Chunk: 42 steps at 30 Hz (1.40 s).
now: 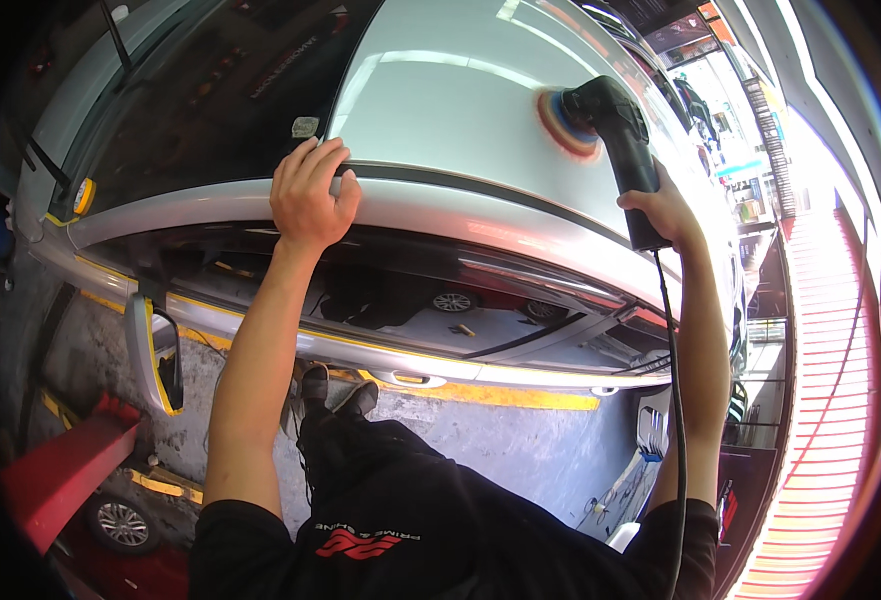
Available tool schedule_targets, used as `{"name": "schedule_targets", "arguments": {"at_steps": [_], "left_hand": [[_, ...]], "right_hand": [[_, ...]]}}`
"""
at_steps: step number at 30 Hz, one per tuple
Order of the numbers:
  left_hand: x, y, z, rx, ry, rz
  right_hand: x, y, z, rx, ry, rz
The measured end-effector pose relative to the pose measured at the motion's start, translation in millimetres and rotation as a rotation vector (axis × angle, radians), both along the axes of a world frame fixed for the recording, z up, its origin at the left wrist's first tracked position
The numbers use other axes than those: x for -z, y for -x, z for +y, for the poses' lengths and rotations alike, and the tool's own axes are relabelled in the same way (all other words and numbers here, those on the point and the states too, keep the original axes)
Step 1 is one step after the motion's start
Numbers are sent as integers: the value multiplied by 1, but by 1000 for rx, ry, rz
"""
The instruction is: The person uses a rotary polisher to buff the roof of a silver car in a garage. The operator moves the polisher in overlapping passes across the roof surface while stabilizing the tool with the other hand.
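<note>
Workshop bay, bright light spilling in beyond the right-hand end of the silver car roof (440,130); a striped red-and-white surface (820,400) farther out on that side. Grey floor (470,430) below the near edge of the roof, a dark windscreen (210,110) adjoining its left edge, a side mirror (153,350) lower down past that corner. Polisher (620,125) sits on the right part of the roof, its coloured round pad (567,125) against the paint; the pad's rim looks blurred, so probably spinning. Right hand (668,205) holds the black grip, fingers curled around it, thumb across the top. Left hand (310,195) rests at the roof's near left corner, by the windscreen, holding nothing: fingers close together, thumb a little apart. Power cord (672,350) drops from the grip past the roof's near side, along the right forearm. For good work here, I judge the pad wants to lie flat, since a tipped rim could mark the paint; whether it is fully flat, cannot tell. Slow, overlapping passes with even, light pressure seem best. Care near the dark trim strip (460,187) along the roof's near edge; cord best kept off the paint.
</note>
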State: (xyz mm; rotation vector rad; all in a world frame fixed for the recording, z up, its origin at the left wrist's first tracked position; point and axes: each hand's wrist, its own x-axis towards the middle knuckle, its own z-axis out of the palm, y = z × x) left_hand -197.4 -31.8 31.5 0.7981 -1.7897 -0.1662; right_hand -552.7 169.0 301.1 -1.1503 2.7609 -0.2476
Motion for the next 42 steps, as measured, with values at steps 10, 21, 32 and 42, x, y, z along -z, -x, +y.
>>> {"name": "schedule_targets", "arguments": {"at_steps": [10, 21, 32, 42], "left_hand": [[-1, -2, 0, 12, -20, -33], [-1, -3, 0, 13, -30, -43], [-5, -2, 2, 19, -29, -21], [-7, -2, 2, 5, -9, -13]], "right_hand": [[-3, 29, 39, 132, 75, -78], [-6, 79, 43, 276, 147, -192], [-10, 71, -27, 175, 118, -205], [-4, 15, -97, -123, 23, -118]]}}
